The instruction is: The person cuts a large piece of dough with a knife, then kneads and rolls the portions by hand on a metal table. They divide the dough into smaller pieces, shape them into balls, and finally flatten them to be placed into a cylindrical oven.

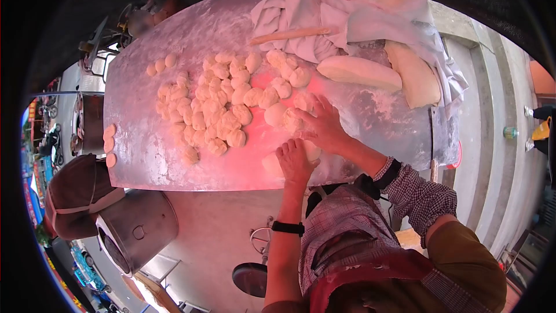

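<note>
My left hand (296, 161) is at the table's near side, its fingers bent over a pale piece of dough (313, 150) that shows between thumb and fingers. Another smooth piece of dough (271, 165) lies just left of it. My right hand (327, 126) reaches in from the right with fingers spread, the thumb and index finger touching a dough ball (292, 120). The fingers partly cover that ball. Beyond them, a large cluster of dough balls (217, 101) spreads over the floured metal table (139, 162).
Two long dough pieces, a log (359, 73) and a slab (412, 75), lie at the right near a crumpled white cloth (370, 23). A rolling pin (289, 36) rests by the cloth. A metal drum (139, 229) stands below the table's left edge, and a round stool (250, 279) is nearby.
</note>
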Motion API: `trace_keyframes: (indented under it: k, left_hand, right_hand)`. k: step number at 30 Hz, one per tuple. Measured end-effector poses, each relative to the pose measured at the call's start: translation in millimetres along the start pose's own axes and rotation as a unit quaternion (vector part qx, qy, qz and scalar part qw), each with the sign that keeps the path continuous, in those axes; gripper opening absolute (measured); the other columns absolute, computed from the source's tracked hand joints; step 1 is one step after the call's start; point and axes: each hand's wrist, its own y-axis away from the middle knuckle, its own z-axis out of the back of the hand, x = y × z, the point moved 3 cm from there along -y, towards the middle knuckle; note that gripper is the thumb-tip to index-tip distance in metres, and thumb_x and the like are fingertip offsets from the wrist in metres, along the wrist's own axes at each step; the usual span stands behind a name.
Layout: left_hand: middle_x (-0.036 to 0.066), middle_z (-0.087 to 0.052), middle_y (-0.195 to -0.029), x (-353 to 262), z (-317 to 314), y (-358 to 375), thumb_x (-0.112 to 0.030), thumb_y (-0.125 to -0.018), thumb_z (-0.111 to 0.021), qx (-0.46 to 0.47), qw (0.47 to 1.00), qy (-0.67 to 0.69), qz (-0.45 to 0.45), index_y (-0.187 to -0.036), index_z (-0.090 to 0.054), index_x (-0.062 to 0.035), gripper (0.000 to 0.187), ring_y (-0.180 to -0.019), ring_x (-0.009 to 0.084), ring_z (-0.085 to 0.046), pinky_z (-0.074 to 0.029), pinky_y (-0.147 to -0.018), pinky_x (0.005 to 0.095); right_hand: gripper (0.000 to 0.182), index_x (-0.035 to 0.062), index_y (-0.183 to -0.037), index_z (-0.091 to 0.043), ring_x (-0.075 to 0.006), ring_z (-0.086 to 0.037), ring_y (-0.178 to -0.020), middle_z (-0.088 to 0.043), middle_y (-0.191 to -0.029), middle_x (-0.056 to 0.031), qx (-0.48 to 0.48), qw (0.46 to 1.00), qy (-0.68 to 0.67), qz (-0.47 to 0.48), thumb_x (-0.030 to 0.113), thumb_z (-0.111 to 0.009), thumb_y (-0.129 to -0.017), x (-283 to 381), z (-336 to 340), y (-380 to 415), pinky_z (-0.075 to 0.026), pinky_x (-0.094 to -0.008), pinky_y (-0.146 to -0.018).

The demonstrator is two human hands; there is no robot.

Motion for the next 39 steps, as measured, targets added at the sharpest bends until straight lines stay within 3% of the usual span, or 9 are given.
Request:
trace_keyframes:
  k: [3, 5, 9, 11, 21, 25, 27, 31, 39]
  left_hand:
    - [0.009, -0.058, -0.094, 4.5, 3.0, 10.8, -0.027, -0.065, -0.079, -0.052, 0.998, 0.016, 0.008, -0.099, -0.056, -0.0067, 0.045, -0.090, 0.0275, -0.056, -0.039, -0.083, 0.0436]
    - [0.010, -0.058, -0.094, -3.7, 11.3, 14.6, -0.025, -0.065, -0.078, -0.110, 0.993, 0.052, 0.003, -0.103, -0.055, -0.0060, 0.048, -0.092, 0.0294, -0.056, -0.040, -0.084, 0.0436]
    - [0.011, -0.057, -0.093, -15.0, 12.3, 15.6, -0.024, -0.070, -0.073, -0.178, 0.983, 0.047, -0.023, -0.104, -0.053, -0.0050, 0.044, -0.093, 0.0302, -0.056, -0.041, -0.085, 0.0431]
    - [0.011, -0.057, -0.090, -12.6, -4.2, 14.0, -0.020, -0.075, -0.067, -0.153, 0.988, 0.035, 0.001, -0.101, -0.052, -0.0051, 0.034, -0.091, 0.0300, -0.057, -0.041, -0.086, 0.0427]
    - [0.010, -0.058, -0.082, -11.4, -17.2, 4.2, -0.020, -0.075, -0.063, -0.097, 0.994, -0.045, -0.006, -0.083, -0.057, -0.0059, 0.017, -0.080, 0.0288, -0.056, -0.041, -0.077, 0.0390]
    - [0.009, -0.058, -0.085, 1.2, -20.4, -22.7, -0.023, -0.077, -0.064, -0.041, 0.999, 0.024, 0.018, -0.086, -0.060, -0.0070, 0.018, -0.090, 0.0269, -0.056, -0.040, -0.084, 0.0424]
    - [0.010, -0.059, -0.089, 2.1, -17.4, -22.9, -0.028, -0.076, -0.068, 0.010, 0.999, 0.022, 0.044, -0.090, -0.061, -0.0069, 0.026, -0.094, 0.0271, -0.056, -0.039, -0.087, 0.0440]
    - [0.009, -0.056, -0.095, 19.3, 10.5, 5.1, -0.036, -0.059, -0.082, -0.016, 0.999, -0.017, 0.046, -0.101, -0.060, -0.0056, 0.056, -0.100, 0.0267, -0.053, -0.039, -0.088, 0.0449]
    - [0.008, -0.056, -0.093, 9.7, 14.7, 25.3, -0.019, -0.070, -0.071, -0.153, 0.986, 0.060, -0.017, -0.106, -0.056, -0.0056, 0.042, -0.092, 0.0270, -0.054, -0.038, -0.088, 0.0442]
  right_hand:
    - [0.047, 0.0100, -0.120, -0.059, -0.0346, -0.053, -0.113, -0.056, -0.123, -0.0148, -0.107, 0.989, 0.090, -0.039, 0.039, -0.066, -0.084, 9.9, -5.8, 15.9, -0.043, -0.0444, -0.091]
    - [0.035, 0.0041, -0.106, -0.066, -0.0381, -0.063, -0.091, -0.066, -0.100, -0.0192, 0.013, 0.880, -0.228, -0.417, 0.034, -0.059, -0.088, -12.8, -50.3, 43.0, -0.049, -0.0430, -0.080]
    - [0.029, 0.0000, -0.089, -0.067, -0.0397, -0.064, -0.075, -0.065, -0.080, -0.0227, -0.059, 0.886, -0.211, -0.409, 0.026, -0.056, -0.087, -14.6, -63.0, 42.8, -0.051, -0.0427, -0.071]
    - [0.029, -0.0014, -0.085, -0.064, -0.0212, -0.063, -0.069, -0.064, -0.072, -0.0159, -0.023, 0.892, -0.190, -0.410, 0.025, -0.053, -0.089, -12.5, -58.2, 43.0, -0.049, -0.0360, -0.068]
    - [0.026, -0.0003, -0.081, -0.066, -0.0228, -0.064, -0.066, -0.064, -0.074, -0.0182, 0.005, 0.919, -0.127, -0.374, 0.025, -0.060, -0.082, -15.1, -25.6, 39.8, -0.050, -0.0339, -0.062]
    - [0.021, 0.0024, -0.082, -0.072, -0.0123, -0.062, -0.069, -0.061, -0.063, -0.0095, 0.158, 0.840, -0.403, -0.327, 0.021, -0.062, -0.082, 35.0, -10.8, 53.6, -0.050, -0.0314, -0.071]
    - [0.023, 0.0054, -0.096, -0.072, -0.0202, -0.064, -0.092, -0.068, -0.086, -0.0161, 0.245, 0.909, -0.272, -0.200, 0.024, -0.064, -0.085, 50.8, 12.2, 33.1, -0.048, -0.0345, -0.084]
    - [0.050, 0.0106, -0.129, -0.055, -0.0341, -0.045, -0.121, -0.048, -0.134, -0.0147, -0.050, 0.972, 0.214, -0.080, 0.035, -0.065, -0.086, 11.9, 17.1, 10.6, -0.038, -0.0404, -0.097]
    - [0.028, -0.0005, -0.086, -0.066, -0.0407, -0.064, -0.080, -0.064, -0.079, -0.0234, -0.054, 0.894, -0.193, -0.401, 0.026, -0.058, -0.086, -1.2, -81.6, 34.1, -0.051, -0.0452, -0.075]
